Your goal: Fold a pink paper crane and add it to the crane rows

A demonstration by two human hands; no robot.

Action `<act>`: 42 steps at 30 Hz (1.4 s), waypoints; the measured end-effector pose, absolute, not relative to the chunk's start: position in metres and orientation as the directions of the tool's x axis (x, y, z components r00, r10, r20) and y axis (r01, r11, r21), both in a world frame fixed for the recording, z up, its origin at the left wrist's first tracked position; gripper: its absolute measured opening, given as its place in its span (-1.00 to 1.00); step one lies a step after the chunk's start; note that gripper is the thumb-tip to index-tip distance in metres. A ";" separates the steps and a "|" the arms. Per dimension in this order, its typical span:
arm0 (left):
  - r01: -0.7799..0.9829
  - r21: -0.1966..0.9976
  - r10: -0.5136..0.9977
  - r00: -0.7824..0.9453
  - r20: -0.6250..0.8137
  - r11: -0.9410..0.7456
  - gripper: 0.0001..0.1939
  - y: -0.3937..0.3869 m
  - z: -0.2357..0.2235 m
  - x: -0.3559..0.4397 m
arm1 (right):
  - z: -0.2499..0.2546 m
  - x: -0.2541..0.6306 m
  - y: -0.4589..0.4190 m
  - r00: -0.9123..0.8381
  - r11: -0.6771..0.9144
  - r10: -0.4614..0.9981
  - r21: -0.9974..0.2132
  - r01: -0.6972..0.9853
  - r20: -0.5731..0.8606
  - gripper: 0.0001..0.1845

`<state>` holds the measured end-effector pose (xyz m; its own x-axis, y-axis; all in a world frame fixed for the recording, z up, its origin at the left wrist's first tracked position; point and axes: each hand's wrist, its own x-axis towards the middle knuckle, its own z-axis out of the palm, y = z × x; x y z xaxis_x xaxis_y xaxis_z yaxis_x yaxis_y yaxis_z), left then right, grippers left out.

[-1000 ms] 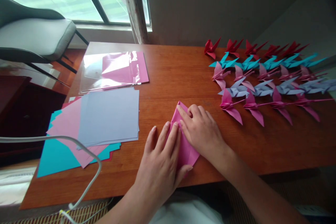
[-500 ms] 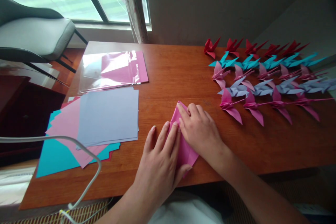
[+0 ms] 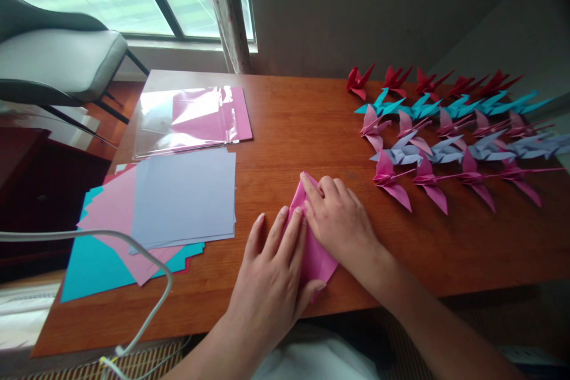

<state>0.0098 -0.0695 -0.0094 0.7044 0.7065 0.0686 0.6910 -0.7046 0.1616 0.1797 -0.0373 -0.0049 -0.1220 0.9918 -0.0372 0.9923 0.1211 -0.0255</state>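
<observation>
A folded pink paper (image 3: pixel 314 256) lies on the wooden table (image 3: pixel 294 130) near its front edge. My left hand (image 3: pixel 271 276) rests flat on the paper's left side, fingers stretched out and pressing it down. My right hand (image 3: pixel 339 219) lies over the paper's upper right part, its fingers together and the fingertips pressing along the fold at the top corner. Most of the paper is hidden under both hands.
A stack of lilac, pink and teal sheets (image 3: pixel 151 208) lies at the left, with a clear plastic sleeve (image 3: pixel 191 119) behind it. Rows of several folded paper cranes (image 3: pixel 445 130) fill the right side. A grey chair (image 3: pixel 57 59) stands by the window. A white cable (image 3: pixel 146 309) curves at front left.
My right fingertips have slid slightly up along the fold toward the paper's top corner. My left hand stays where it was.
</observation>
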 end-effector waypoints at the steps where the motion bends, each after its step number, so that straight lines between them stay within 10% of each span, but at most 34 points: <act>1: 0.691 0.163 0.707 0.703 0.070 -0.704 -0.20 -0.069 -0.009 0.010 | -0.005 0.180 -0.037 -0.121 0.120 0.992 -0.027 0.992 -0.040 -0.37; 42: 0.688 0.184 0.708 0.703 0.071 -0.702 -0.21 -0.070 -0.010 0.009 | 0.002 0.182 -0.030 -0.083 0.076 0.993 -0.079 0.994 -0.089 -0.41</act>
